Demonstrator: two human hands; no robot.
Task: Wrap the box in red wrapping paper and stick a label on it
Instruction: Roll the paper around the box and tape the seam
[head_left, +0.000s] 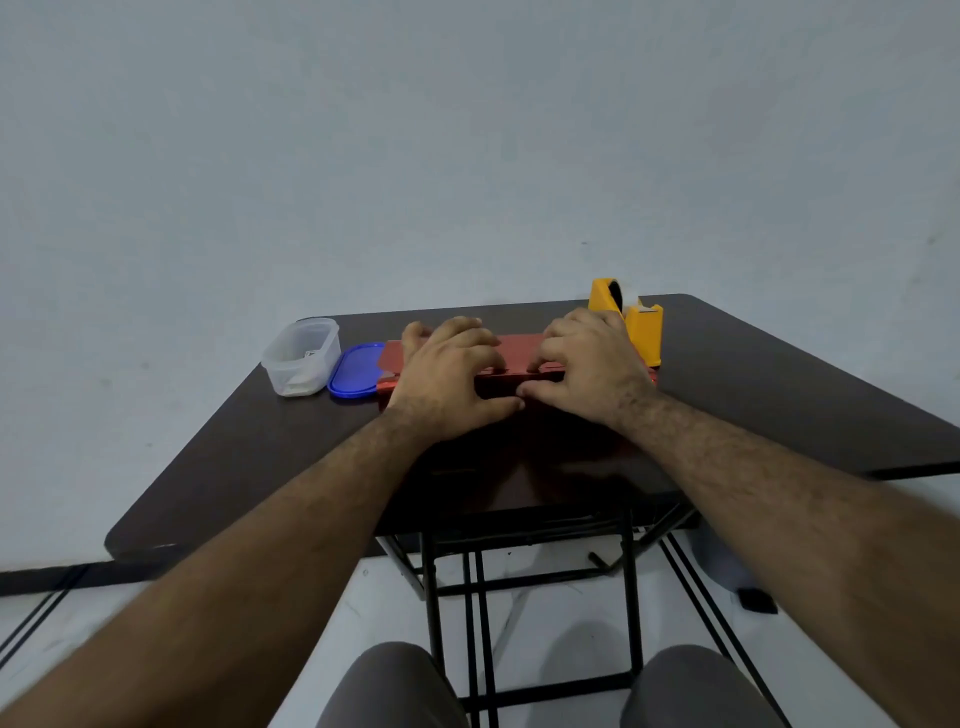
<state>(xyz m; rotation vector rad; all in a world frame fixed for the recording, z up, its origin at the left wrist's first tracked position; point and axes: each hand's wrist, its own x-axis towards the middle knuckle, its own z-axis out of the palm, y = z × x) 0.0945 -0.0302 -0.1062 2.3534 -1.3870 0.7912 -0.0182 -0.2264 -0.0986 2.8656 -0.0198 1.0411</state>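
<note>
Red wrapping paper covers the box, and the box sits in the middle of the dark table, a bit toward the far side. I see both of my hands on top of it. My left hand lies flat on the left part of the box. Its fingers are spread a little and bent down over the paper, and its thumb points toward the middle along the near edge. My right hand lies on the right part of the box. Its fingers are spread too, and the tips press down on the paper near a fold line on the top. The two thumbs almost meet at the front of the box; I cannot tell if they touch. I cannot tell if any finger is pinching the paper, because the hands hide that part.

A yellow tape holder stands just behind my right hand, near the far edge of the table. A blue lid lies flat just left of the box, very close to its corner. A clear tub stands next to the lid, further left, with something small inside that I cannot make out. My bare arms reach in from the bottom. My knees show below the table, in grey trousers. The wall behind the table is plain and pale.
</note>
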